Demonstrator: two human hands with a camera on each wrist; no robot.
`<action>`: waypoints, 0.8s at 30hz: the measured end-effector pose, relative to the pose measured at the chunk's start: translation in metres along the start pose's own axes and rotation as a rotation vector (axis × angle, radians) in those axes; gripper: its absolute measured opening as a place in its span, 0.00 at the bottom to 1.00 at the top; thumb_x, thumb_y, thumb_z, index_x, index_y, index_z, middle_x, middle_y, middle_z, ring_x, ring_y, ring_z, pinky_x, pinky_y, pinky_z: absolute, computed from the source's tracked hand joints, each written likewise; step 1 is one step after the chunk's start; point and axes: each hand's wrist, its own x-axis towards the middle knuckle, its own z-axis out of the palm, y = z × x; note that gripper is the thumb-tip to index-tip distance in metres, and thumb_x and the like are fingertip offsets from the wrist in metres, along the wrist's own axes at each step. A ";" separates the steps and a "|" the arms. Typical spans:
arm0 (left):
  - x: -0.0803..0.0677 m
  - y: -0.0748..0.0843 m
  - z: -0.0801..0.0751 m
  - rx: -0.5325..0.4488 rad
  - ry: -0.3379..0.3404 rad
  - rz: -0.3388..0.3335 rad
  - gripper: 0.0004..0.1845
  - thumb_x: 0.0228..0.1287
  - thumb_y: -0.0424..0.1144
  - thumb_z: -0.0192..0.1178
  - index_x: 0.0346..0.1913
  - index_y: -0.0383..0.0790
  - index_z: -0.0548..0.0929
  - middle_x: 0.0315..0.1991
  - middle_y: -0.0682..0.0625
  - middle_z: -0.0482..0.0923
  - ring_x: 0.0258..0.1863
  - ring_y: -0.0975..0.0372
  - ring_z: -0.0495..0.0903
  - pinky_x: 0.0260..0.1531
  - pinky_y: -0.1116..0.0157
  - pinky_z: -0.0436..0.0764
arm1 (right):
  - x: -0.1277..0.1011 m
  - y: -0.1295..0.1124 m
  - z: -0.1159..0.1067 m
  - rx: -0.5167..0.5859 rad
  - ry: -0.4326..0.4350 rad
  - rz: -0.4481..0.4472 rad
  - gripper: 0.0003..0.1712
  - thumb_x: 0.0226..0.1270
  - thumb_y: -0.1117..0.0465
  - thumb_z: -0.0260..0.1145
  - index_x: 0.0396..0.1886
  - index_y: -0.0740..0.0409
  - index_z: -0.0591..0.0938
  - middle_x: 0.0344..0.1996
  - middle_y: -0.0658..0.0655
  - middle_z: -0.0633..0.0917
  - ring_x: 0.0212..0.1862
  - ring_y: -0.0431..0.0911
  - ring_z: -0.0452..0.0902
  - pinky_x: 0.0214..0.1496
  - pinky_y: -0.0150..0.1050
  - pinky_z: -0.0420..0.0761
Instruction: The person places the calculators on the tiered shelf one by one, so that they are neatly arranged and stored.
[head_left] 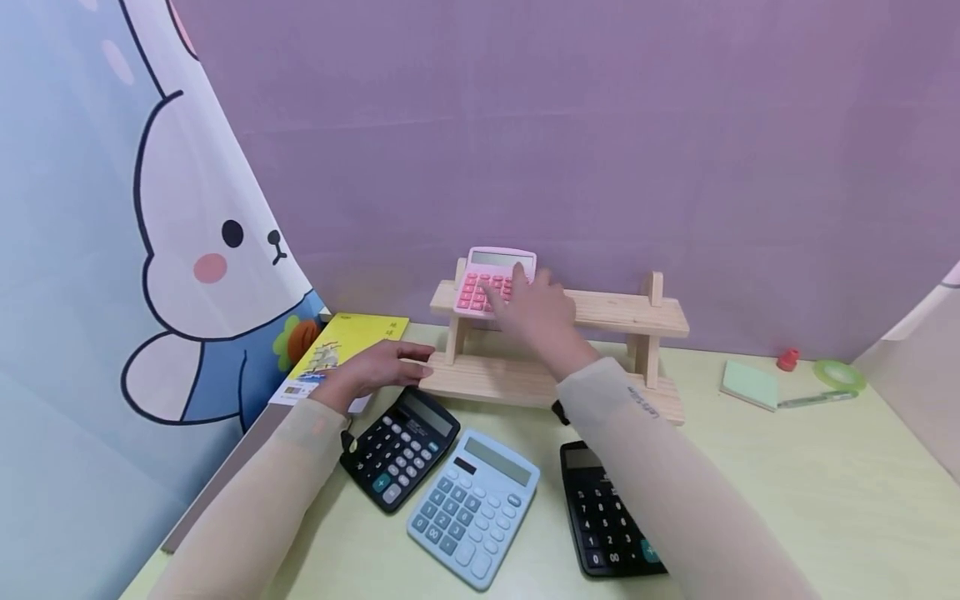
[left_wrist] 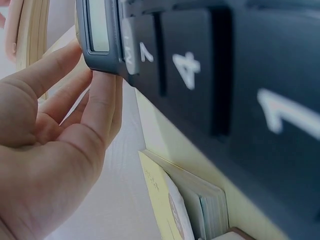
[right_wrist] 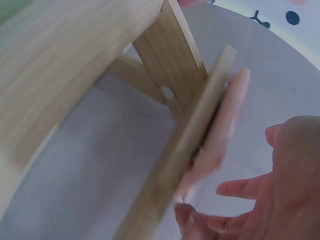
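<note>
A pink calculator [head_left: 480,273] leans on the upper tier of a two-tier wooden rack [head_left: 495,379], near its left end. My right hand [head_left: 536,312] is over the calculator's right side with fingers spread. In the right wrist view the fingers [right_wrist: 240,188] lie beside the blurred pink calculator [right_wrist: 222,130], not curled round it. My left hand [head_left: 372,369] reaches the left end of the lower tier, its fingers fairly straight. A black calculator [left_wrist: 190,75] hides those fingertips in the left wrist view. Whether they touch the rack I cannot tell.
In front of the rack lie a black calculator [head_left: 401,450], a light blue calculator [head_left: 475,508] and another black calculator [head_left: 600,517], partly under my right sleeve. A yellow book [head_left: 367,329] is at left. At right are a green notepad [head_left: 750,385], pen [head_left: 817,399], tape roll [head_left: 840,375] and red object [head_left: 788,359].
</note>
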 end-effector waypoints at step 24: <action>0.000 0.002 0.001 0.018 -0.003 0.005 0.35 0.76 0.47 0.67 0.81 0.50 0.70 0.79 0.43 0.72 0.70 0.50 0.81 0.70 0.52 0.83 | -0.155 0.107 -0.022 -0.051 0.059 -0.188 0.53 0.79 0.23 0.47 0.87 0.54 0.56 0.73 0.79 0.72 0.67 0.79 0.73 0.43 0.70 0.87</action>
